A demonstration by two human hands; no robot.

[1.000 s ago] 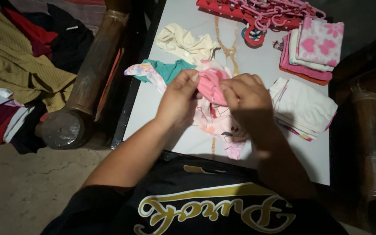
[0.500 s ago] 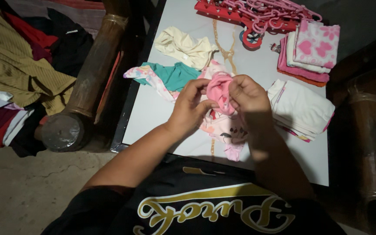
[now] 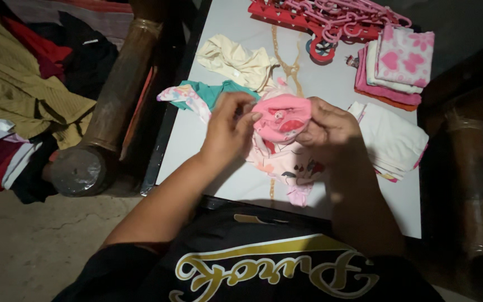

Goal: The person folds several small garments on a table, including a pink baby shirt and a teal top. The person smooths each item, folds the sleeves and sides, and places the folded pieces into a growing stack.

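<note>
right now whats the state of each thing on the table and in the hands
left hand: gripping the pink garment's left edge
right hand: gripping its right edge
pink garment: held up, stretched between both hands
printed garment: rumpled, lying under the hands
cream garment: crumpled
teal garment: crumpled
white stack: folded
pink stack: folded
hangers: piled

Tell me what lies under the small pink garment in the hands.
Beneath the pink garment, held by the left hand and right hand, lies a pale printed garment on the white table. Its upper part is covered.
</note>
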